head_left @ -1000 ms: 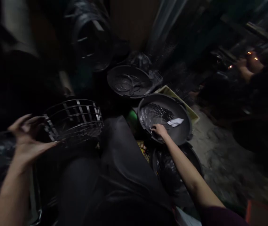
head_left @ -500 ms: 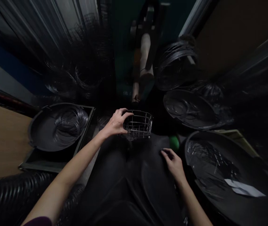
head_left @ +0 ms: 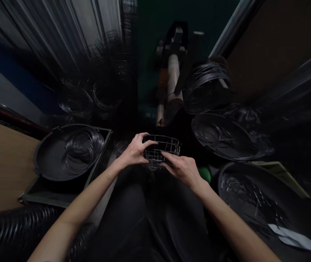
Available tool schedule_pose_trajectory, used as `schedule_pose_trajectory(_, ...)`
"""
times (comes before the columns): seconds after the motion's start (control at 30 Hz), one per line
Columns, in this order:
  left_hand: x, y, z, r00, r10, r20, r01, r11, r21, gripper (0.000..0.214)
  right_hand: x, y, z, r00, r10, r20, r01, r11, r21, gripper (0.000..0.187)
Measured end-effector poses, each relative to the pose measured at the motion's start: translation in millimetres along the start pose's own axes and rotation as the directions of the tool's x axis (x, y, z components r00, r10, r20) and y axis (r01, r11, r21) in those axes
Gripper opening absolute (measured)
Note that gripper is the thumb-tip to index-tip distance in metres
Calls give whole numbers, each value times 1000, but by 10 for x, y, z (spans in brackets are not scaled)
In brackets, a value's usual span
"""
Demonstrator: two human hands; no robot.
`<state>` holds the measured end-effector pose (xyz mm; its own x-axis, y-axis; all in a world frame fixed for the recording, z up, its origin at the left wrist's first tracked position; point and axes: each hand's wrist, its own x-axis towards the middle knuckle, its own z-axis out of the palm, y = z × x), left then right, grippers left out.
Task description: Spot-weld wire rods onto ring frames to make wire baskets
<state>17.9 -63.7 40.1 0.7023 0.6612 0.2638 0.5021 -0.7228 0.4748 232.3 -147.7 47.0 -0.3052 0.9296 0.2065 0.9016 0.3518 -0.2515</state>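
Over my lap is a small round basket of thin metal wire [head_left: 173,145], its rim towards the top. My left hand [head_left: 136,150] grips the basket's left side, thumb and fingers curled around the wires. At the lower right of the same basket, my right hand [head_left: 181,168] has its index finger and thumb on the near wires, one above the other. Whether a small piece sits between those two fingers is too dark to tell. Just beyond the basket, the end of a machine's pale rod [head_left: 160,114] points down.
To the left, a dark round tray [head_left: 50,154] holds coiled wire rings [head_left: 84,147]. On the right are another tray with wire [head_left: 226,123] and a larger basin [head_left: 292,203] with loose wire pieces and a white paper strip [head_left: 294,237]. Wire coils [head_left: 208,78] stand behind.
My right hand has moved from over my right thigh up and left to the basket. My left hand still holds the basket. The whole view has shifted slightly.
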Motion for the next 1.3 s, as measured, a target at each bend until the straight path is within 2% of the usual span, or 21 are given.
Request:
schedule_pose_trajectory(0.13,7,-56,-24,997,-62,-35,60,996,-62,74,84,0,-54,996,-93,-8,91,991,-101,32)
schedule_pose_trajectory(0.5,257,-165,-39,994,-47,-98,36,993,-111,74,307,148,-156,993,-103,-52,93,982,-162,30)
schedule_pose_trajectory(0.7,318,-209,-91,995,-48,-87,37,991,-125,74,408,160,-190,992,-122,-39,112,974,-197,32)
schedule_pose_trajectory(1.0,444,-269,-156,996,-27,-83,15,991,-136,76,515,228,-199,981,-164,-101,132,955,-267,29)
schedule_pose_trajectory(1.17,444,-306,-153,997,-10,-73,-3,984,-179,76,443,194,-180,963,-161,-218,103,961,-256,27)
schedule_pose_trajectory(1.3,489,-347,-153,995,-38,-95,19,982,-190,77,384,170,-140,942,-44,-332,-24,980,-199,21)
